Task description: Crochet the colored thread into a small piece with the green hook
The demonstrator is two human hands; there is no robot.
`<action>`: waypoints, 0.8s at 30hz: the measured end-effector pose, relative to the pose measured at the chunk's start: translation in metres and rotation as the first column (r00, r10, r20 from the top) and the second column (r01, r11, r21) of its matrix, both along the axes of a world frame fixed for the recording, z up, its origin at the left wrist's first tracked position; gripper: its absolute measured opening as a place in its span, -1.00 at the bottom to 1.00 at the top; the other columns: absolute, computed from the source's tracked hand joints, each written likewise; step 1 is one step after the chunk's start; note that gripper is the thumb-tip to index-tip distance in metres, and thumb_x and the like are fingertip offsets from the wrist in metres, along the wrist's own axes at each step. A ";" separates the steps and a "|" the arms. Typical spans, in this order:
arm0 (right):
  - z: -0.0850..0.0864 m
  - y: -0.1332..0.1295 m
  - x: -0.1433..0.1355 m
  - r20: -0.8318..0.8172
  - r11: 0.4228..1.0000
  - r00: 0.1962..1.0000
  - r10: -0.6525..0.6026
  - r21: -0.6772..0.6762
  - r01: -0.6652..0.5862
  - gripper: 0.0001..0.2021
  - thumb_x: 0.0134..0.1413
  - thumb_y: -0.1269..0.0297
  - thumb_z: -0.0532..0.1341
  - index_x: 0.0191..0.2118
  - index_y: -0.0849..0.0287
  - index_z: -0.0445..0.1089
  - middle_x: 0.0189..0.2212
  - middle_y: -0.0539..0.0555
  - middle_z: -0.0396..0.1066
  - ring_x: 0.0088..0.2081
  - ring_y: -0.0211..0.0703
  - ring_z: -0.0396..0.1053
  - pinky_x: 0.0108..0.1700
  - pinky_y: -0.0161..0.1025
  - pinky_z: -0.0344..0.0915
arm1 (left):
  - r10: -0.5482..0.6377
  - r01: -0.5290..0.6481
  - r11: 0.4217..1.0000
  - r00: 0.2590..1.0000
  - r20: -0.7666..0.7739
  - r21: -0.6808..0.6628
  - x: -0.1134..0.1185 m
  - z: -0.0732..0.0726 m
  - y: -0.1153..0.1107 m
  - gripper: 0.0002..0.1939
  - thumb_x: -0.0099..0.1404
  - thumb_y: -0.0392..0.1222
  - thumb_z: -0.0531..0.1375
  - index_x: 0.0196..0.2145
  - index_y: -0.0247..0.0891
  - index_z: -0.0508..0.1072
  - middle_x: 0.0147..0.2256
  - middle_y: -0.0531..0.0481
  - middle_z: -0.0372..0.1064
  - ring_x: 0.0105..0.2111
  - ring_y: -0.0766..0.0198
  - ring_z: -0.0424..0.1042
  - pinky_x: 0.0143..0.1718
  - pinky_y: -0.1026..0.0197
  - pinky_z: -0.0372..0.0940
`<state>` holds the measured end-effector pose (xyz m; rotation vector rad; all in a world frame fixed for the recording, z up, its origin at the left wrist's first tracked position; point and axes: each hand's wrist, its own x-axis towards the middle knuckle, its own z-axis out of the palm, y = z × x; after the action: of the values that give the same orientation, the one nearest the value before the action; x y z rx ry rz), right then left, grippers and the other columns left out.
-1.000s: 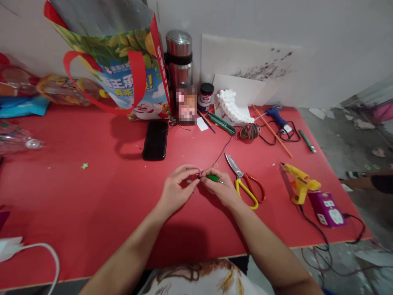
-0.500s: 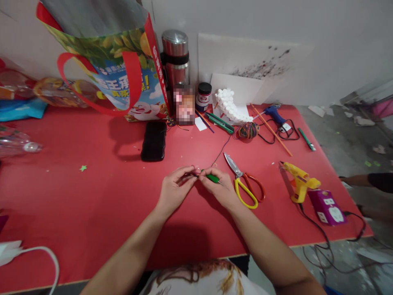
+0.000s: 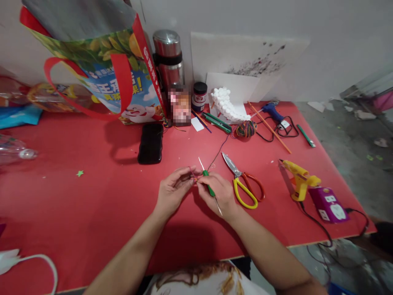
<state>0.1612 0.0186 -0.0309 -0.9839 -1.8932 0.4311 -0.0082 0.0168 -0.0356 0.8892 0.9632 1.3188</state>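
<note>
My left hand [image 3: 175, 190] pinches a small piece of reddish yarn [image 3: 195, 177] between thumb and fingers. Close against it on the right, my right hand [image 3: 218, 190] grips a green-handled crochet hook [image 3: 208, 183]. One metal end of the hook points up and away, the other sticks out below the hand. A dark strand runs from the hands up to a multicoloured yarn ball [image 3: 246, 129]. Scissors [image 3: 242, 180] with one yellow and one red handle lie open just right of my right hand.
On the red table [image 3: 101, 209] are a phone [image 3: 150, 143], a steel thermos [image 3: 168, 57], a large bag [image 3: 123, 82], a green cutter [image 3: 216, 122], a yellow glue gun [image 3: 301, 178] and a purple power block [image 3: 329, 205]. Cables hang over the right edge.
The hook in my right hand has swung from lying nearly flat to pointing up and away, with both metal ends now showing. The view has shifted slightly.
</note>
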 end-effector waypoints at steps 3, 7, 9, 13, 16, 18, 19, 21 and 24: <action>0.007 0.002 0.002 -0.062 0.999 0.998 -0.033 -0.002 0.033 -0.71 0.23 0.55 0.21 -0.01 0.09 0.40 -0.22 0.13 0.54 -0.19 -0.09 0.49 -0.09 -0.14 0.49 | 0.005 0.000 0.998 0.998 0.063 -0.070 0.000 0.003 0.001 -0.70 0.19 -0.27 0.47 -0.09 -0.15 0.69 -0.14 -0.11 0.67 -0.14 0.16 0.67 -0.02 0.13 0.56; 0.013 0.004 0.003 -0.058 0.997 0.997 -0.042 -0.062 0.039 -0.61 0.19 0.51 0.23 0.11 0.09 0.34 -0.21 0.16 0.48 -0.11 0.00 0.44 -0.02 -0.04 0.46 | -0.005 0.042 0.988 0.971 0.238 -0.150 -0.001 0.007 0.005 -0.70 0.10 -0.23 0.52 -0.16 -0.15 0.70 -0.20 -0.10 0.69 -0.26 0.17 0.68 -0.12 0.15 0.59; 0.013 0.005 0.002 -0.061 0.994 0.998 -0.030 -0.111 0.023 -0.61 0.18 0.46 0.26 0.11 0.09 0.33 -0.14 0.19 0.46 -0.05 0.02 0.44 0.02 -0.03 0.45 | -0.004 0.051 0.985 0.960 0.280 -0.162 -0.002 0.007 0.007 -0.70 0.08 -0.23 0.53 -0.18 -0.15 0.70 -0.22 -0.10 0.69 -0.21 0.14 0.68 -0.13 0.17 0.59; 0.009 0.006 -0.001 -0.071 0.975 0.997 -0.021 -0.221 0.005 -0.69 0.20 0.36 0.31 0.05 0.12 0.36 -0.11 0.21 0.46 -0.08 -0.01 0.44 -0.02 -0.07 0.43 | -0.016 0.075 0.982 0.946 0.323 -0.173 -0.004 0.003 0.008 -0.70 0.06 -0.22 0.54 -0.20 -0.14 0.71 -0.25 -0.08 0.69 -0.17 0.13 0.68 -0.10 0.18 0.58; 0.007 0.007 0.000 -0.103 0.936 0.993 0.052 -0.341 -0.085 -0.75 0.19 0.30 0.34 -0.02 0.13 0.40 -0.17 0.16 0.49 -0.16 -0.06 0.42 -0.10 -0.13 0.39 | -0.019 0.086 0.978 0.943 0.331 -0.190 -0.006 0.000 0.008 -0.69 0.02 -0.22 0.56 -0.23 -0.14 0.71 -0.29 -0.06 0.69 -0.22 0.16 0.68 -0.16 0.23 0.57; 0.007 0.008 0.002 -0.146 0.896 0.986 0.078 -0.423 -0.133 -0.79 0.19 0.26 0.37 -0.09 0.13 0.44 -0.24 0.10 0.49 -0.23 -0.11 0.40 -0.17 -0.19 0.35 | -0.028 0.097 0.976 0.945 0.326 -0.196 -0.007 -0.001 0.007 -0.70 0.02 -0.22 0.56 -0.24 -0.14 0.71 -0.31 -0.06 0.68 -0.25 0.17 0.68 -0.19 0.25 0.57; 0.006 0.009 0.002 -0.173 0.875 0.982 0.080 -0.459 -0.153 -0.83 0.20 0.24 0.38 -0.13 0.13 0.46 -0.29 0.07 0.48 -0.28 -0.14 0.39 -0.20 -0.21 0.33 | -0.035 0.101 0.977 0.946 0.323 -0.189 -0.007 -0.001 0.007 -0.71 0.02 -0.22 0.56 -0.24 -0.14 0.71 -0.31 -0.06 0.68 -0.25 0.17 0.68 -0.18 0.23 0.56; 0.006 0.009 0.003 -0.234 0.844 0.969 0.079 -0.501 -0.190 -0.88 0.24 0.21 0.36 -0.21 0.13 0.50 -0.36 0.03 0.46 -0.33 -0.18 0.38 -0.23 -0.23 0.31 | -0.047 0.103 0.982 0.946 0.321 -0.157 -0.008 0.000 0.007 -0.73 0.05 -0.22 0.54 -0.24 -0.14 0.72 -0.32 -0.06 0.68 -0.21 0.15 0.67 -0.11 0.19 0.56; 0.005 0.008 0.003 -0.286 0.851 0.955 0.085 -0.477 -0.219 -0.88 0.29 0.21 0.33 -0.26 0.11 0.56 -0.36 0.04 0.50 -0.32 -0.18 0.42 -0.21 -0.22 0.32 | -0.055 0.098 0.988 0.945 0.322 -0.119 -0.011 0.001 0.008 -0.74 0.10 -0.24 0.51 -0.20 -0.14 0.71 -0.30 -0.06 0.68 -0.13 0.13 0.66 -0.07 0.18 0.55</action>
<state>0.1647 0.0271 -0.0258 -1.0491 -1.6559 1.1435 -0.0190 0.0251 -0.0348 0.5819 0.7457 1.2684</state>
